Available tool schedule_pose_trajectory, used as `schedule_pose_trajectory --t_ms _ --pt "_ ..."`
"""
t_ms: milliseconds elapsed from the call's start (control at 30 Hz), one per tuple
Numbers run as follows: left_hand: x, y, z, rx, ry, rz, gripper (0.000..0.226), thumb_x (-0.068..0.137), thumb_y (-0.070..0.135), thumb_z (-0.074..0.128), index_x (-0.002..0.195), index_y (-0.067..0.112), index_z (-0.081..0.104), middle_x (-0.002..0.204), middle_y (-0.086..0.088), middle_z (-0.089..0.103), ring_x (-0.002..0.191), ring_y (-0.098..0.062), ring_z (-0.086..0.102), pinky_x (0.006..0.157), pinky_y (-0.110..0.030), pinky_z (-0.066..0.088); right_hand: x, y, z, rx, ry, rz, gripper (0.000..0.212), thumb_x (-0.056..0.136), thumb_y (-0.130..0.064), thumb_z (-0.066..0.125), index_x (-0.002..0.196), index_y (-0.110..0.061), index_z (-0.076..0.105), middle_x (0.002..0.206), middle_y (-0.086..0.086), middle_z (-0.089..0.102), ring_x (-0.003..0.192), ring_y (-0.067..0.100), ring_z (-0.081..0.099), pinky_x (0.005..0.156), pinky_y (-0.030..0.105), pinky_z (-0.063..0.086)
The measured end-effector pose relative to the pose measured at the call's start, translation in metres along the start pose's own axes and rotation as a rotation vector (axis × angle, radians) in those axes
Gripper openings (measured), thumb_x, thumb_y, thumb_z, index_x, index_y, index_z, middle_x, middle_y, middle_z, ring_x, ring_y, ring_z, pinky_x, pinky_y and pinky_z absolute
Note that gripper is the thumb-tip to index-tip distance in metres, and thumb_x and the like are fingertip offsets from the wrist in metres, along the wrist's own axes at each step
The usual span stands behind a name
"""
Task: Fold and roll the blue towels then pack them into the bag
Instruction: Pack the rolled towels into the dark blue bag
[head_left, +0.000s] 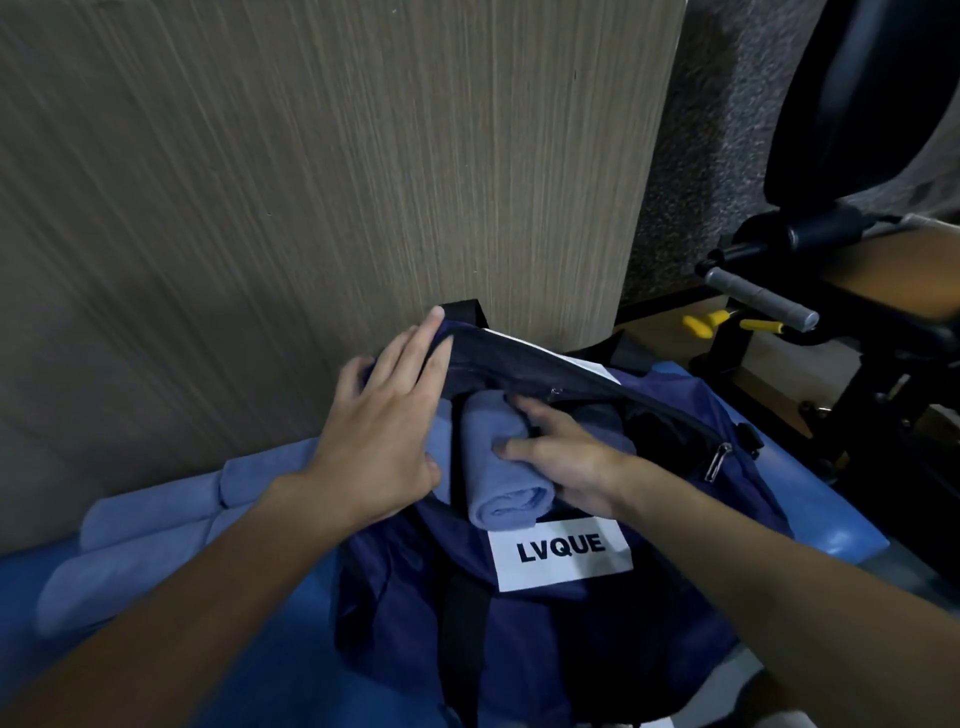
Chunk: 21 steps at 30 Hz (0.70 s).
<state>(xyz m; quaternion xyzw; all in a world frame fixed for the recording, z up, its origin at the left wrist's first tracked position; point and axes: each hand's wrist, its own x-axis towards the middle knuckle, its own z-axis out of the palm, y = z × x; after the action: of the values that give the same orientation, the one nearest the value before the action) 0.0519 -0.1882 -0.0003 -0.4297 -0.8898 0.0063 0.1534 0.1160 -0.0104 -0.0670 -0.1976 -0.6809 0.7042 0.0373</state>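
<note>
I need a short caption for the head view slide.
Right hand holds a rolled blue towel in the navy bag opening; left hand rests on its edge.

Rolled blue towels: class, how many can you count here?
5 rolled towels: one in the bag, held by the right hand, one beside it under the left hand, three on the blue surface at left. More may lie hidden inside.
</note>
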Motion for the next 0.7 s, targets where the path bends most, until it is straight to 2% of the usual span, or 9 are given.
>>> schedule_pose_trajectory --t_ms 67,133,233,300,367,500,600,667,700 --pt "0.0 0.0 0.001 -0.007 0.002 0.0 0.116 0.064 0.029 0.076 0.155 0.015 0.005 0.162 0.005 -0.022 0.15 -0.014 0.001 0.113 -0.042 0.021 0.011 0.004 0.007 -0.033 0.097 -0.052 0.069 0.083 0.001 0.068 0.144 -0.017 0.043 0.127 0.006 0.062 0.11 0.016 0.061 0.097 0.03 0.051" --pt "-0.001 -0.001 0.001 -0.028 0.01 -0.003 0.116 0.064 0.028 0.075 0.155 0.016 0.004 0.161 0.006 -0.023 0.15 -0.014 -0.001 0.113 -0.041 0.02 0.018 0.007 0.01 -0.026 0.154 -0.081 0.069 0.084 0.001 0.067 0.144 -0.02 0.042 0.129 0.004 0.06 0.109 0.016 0.06 0.092 0.025 0.051" --pt "-0.002 -0.004 0.002 -0.048 -0.016 -0.012 0.118 0.067 0.032 0.075 0.155 0.019 -0.003 0.159 0.008 -0.029 0.15 -0.013 -0.006 0.115 -0.039 0.015 0.018 0.012 0.015 -0.249 0.047 -0.028 0.075 0.085 -0.01 0.07 0.148 -0.027 0.033 0.124 -0.005 0.052 0.108 0.015 0.056 0.083 0.017 0.047" --pt "-0.003 -0.006 0.003 -0.061 -0.046 -0.031 0.123 0.067 0.038 0.076 0.155 0.023 -0.009 0.159 0.007 -0.029 0.149 -0.015 -0.008 0.116 -0.04 0.013 0.023 0.014 0.017 -0.279 0.102 -0.021 0.074 0.083 -0.012 0.072 0.148 -0.022 0.036 0.122 -0.001 0.055 0.109 0.02 0.059 0.09 0.026 0.051" --pt "-0.004 -0.009 0.005 -0.083 -0.094 -0.049 0.128 0.066 0.044 0.077 0.152 0.029 -0.016 0.159 0.005 -0.027 0.148 -0.018 -0.009 0.117 -0.042 0.011 0.026 0.014 0.022 -0.195 0.154 -0.044 0.073 0.082 -0.011 0.074 0.146 -0.017 0.04 0.127 0.004 0.058 0.113 0.02 0.058 0.097 0.029 0.05" --pt "-0.005 -0.012 0.005 -0.127 -0.134 -0.06 0.131 0.066 0.05 0.077 0.148 0.036 -0.025 0.158 0.006 -0.028 0.147 -0.016 -0.014 0.118 -0.041 0.007 0.017 0.019 0.024 -0.298 0.047 -0.04 0.08 0.083 -0.019 0.075 0.15 -0.019 0.031 0.14 0.002 0.049 0.113 0.01 0.05 0.088 0.014 0.042" --pt "-0.007 -0.011 0.005 -0.148 -0.119 -0.049 0.129 0.066 0.048 0.076 0.147 0.037 -0.024 0.157 0.007 -0.028 0.147 -0.016 -0.014 0.118 -0.042 0.006 0.012 0.02 0.024 -0.536 0.042 -0.086 0.088 0.081 -0.03 0.077 0.152 -0.019 0.027 0.154 0.004 0.029 0.135 0.019 0.037 0.106 0.022 0.034" --pt "-0.008 -0.011 0.005 -0.145 -0.122 -0.05 0.127 0.067 0.048 0.075 0.148 0.037 -0.023 0.157 0.006 -0.029 0.147 -0.016 -0.014 0.118 -0.041 0.006 0.008 0.019 0.026 -0.82 0.09 -0.221 0.081 0.082 -0.039 0.073 0.15 -0.023 0.032 0.161 0.0 0.008 0.144 0.025 0.019 0.116 0.032 0.025" --pt "-0.008 -0.011 0.005 -0.143 -0.123 -0.051 0.127 0.067 0.048 0.075 0.148 0.037 -0.023 0.157 0.006 -0.029 0.147 -0.016 -0.015 0.118 -0.041 0.006 0.005 0.019 0.027 -0.909 0.094 -0.297 0.077 0.083 -0.042 0.07 0.149 -0.025 0.033 0.162 -0.002 0.004 0.145 0.025 0.013 0.118 0.036 0.022"
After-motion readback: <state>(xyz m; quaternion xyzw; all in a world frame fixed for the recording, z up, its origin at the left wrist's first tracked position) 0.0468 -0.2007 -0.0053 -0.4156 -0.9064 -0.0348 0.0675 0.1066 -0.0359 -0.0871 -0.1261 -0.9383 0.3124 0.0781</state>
